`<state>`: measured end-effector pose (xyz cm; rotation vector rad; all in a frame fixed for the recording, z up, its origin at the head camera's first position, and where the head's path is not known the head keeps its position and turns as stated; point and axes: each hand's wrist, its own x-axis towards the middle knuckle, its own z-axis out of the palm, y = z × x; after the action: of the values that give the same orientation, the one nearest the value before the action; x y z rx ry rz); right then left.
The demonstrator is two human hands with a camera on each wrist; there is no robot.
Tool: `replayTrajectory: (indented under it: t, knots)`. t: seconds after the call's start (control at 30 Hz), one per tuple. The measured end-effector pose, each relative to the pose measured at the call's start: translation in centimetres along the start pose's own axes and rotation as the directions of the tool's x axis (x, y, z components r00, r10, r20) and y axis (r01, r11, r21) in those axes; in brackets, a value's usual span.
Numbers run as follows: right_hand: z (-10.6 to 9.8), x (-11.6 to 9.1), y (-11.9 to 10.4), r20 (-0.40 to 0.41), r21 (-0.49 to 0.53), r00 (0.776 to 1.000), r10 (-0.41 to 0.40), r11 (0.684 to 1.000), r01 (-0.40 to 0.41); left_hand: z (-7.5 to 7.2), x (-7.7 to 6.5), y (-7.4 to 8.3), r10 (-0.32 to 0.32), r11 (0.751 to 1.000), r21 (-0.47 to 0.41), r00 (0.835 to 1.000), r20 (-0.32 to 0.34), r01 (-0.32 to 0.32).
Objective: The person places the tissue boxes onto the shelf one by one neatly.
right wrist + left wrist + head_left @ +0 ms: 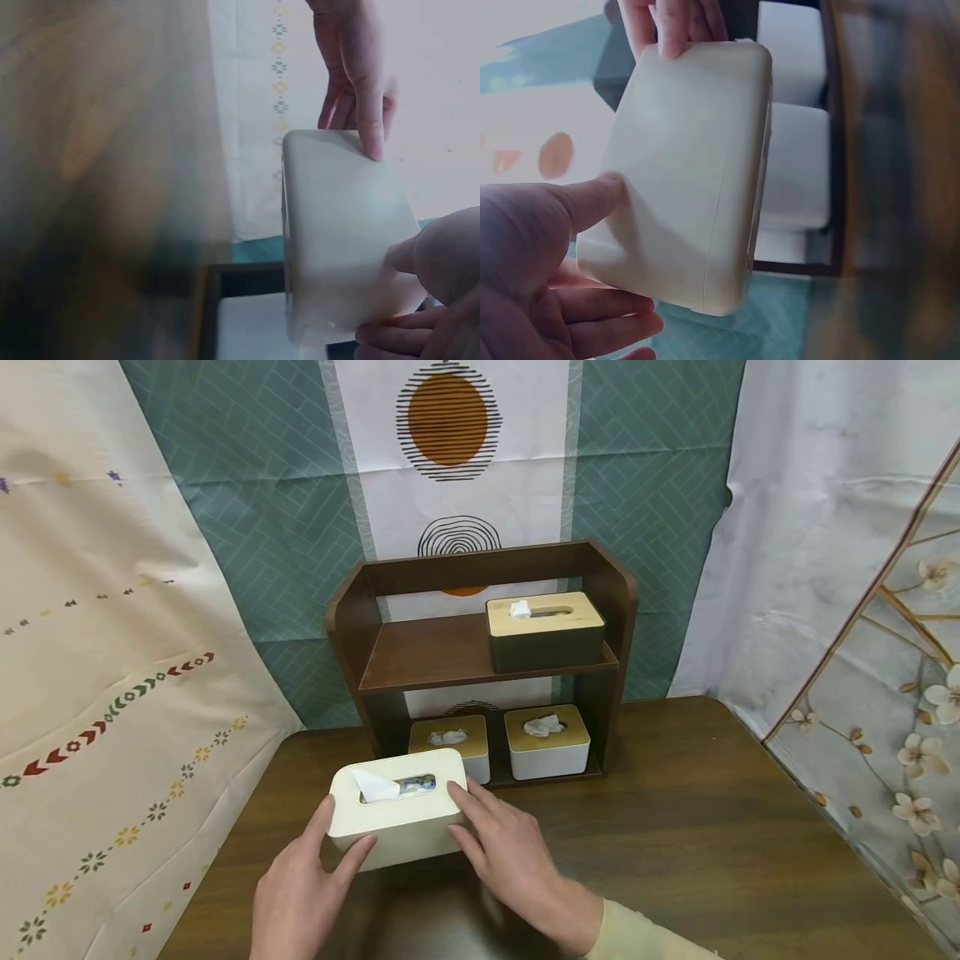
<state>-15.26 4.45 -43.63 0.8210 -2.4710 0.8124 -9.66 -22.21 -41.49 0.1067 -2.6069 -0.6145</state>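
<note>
Both hands hold a cream tissue box (408, 839) up in front of the shelf, its slotted lid facing up with a white tissue poking out. My left hand (296, 885) grips its left end, the thumb on the front side. On the right end, my right hand (517, 860) has fingers at the lid's edge and the thumb on the front. In the left wrist view the left thumb presses the long plain side of the tissue box (675, 172). The right wrist view shows the same tissue box (345, 225) between both hands.
Behind stands a dark brown two-tier shelf (420, 652). A dark tissue box with a wooden lid (551, 647) sits on its upper tier, at the right. Two white tissue boxes, a right one (551, 760) and a left one (480, 768), stand below. The wooden table (720, 827) carries the shelf.
</note>
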Motion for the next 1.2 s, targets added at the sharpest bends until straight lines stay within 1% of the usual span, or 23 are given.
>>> replayTrajectory:
  t: [0.1,0.27,0.43,0.53,0.6,0.7,0.77,0.97,1.07,1.2]
  knots:
    - [-1.1,0.1,0.1,-0.045,-0.013,0.999,-0.027,1.000,0.026,-0.6,0.2,0.9,0.031,0.999,-0.010,0.999,-0.034,-0.031]
    - [-3.0,0.4,0.1,-0.102,-0.032,0.992,-0.074,0.997,0.071,-1.5,0.6,2.3,0.063,0.998,-0.013,0.995,-0.073,-0.064]
    - [-4.8,1.0,0.2,-0.149,-0.054,0.982,-0.119,0.992,0.112,-2.2,1.3,3.5,0.117,0.992,-0.020,0.984,-0.131,-0.121]
    - [-5.9,1.4,0.2,-0.175,-0.069,0.974,-0.146,0.988,0.136,-2.6,1.7,4.2,0.164,0.985,-0.020,0.969,-0.185,-0.170]
    - [-6.7,1.8,0.2,-0.190,-0.078,0.968,-0.162,0.986,0.150,-2.8,2.0,4.6,0.198,0.978,-0.013,0.953,-0.229,-0.207]
    - [-7.8,2.3,0.2,-0.202,-0.091,0.963,-0.179,0.982,0.164,-3.2,2.6,5.3,0.249,0.966,-0.001,0.925,-0.288,-0.260]
    - [-8.6,2.6,0.2,-0.205,-0.100,0.961,-0.186,0.981,0.169,-3.5,3.1,5.7,0.267,0.960,0.007,0.912,-0.311,-0.279]
    - [-10.7,3.9,0.1,-0.214,-0.118,0.955,-0.206,0.976,0.184,-4.5,4.4,7.0,0.282,0.955,0.011,0.894,-0.347,-0.296]
    - [-11.6,4.7,0.1,-0.223,-0.134,0.948,-0.229,0.970,0.203,-4.8,5.1,7.4,0.286,0.952,0.002,0.884,-0.369,-0.308]
    - [-12.7,5.9,0.2,-0.226,-0.147,0.939,-0.257,0.962,0.228,-5.3,6.0,8.0,0.283,0.950,-0.013,0.878,-0.385,-0.311]
